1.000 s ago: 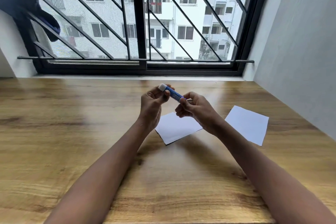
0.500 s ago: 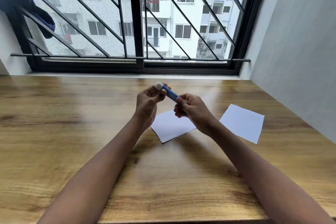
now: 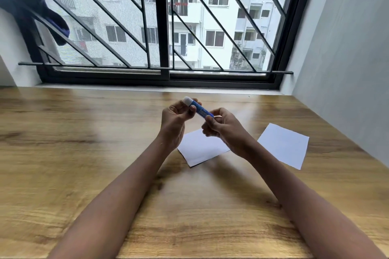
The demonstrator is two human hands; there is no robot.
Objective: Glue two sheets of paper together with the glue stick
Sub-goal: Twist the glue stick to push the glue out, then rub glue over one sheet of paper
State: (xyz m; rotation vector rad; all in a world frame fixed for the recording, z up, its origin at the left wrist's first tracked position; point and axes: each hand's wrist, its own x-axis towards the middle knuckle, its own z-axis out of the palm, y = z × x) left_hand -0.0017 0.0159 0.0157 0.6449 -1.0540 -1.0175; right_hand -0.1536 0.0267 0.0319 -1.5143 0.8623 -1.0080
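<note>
Head view shows a wood-grain tabletop with two white square paper sheets, one below the hands, the other well apart to its right, so no gluing looks done yet. Above them, the left hand and right hand both pinch a small blue glue stick; its long axis slants, white end far-left.
</note>
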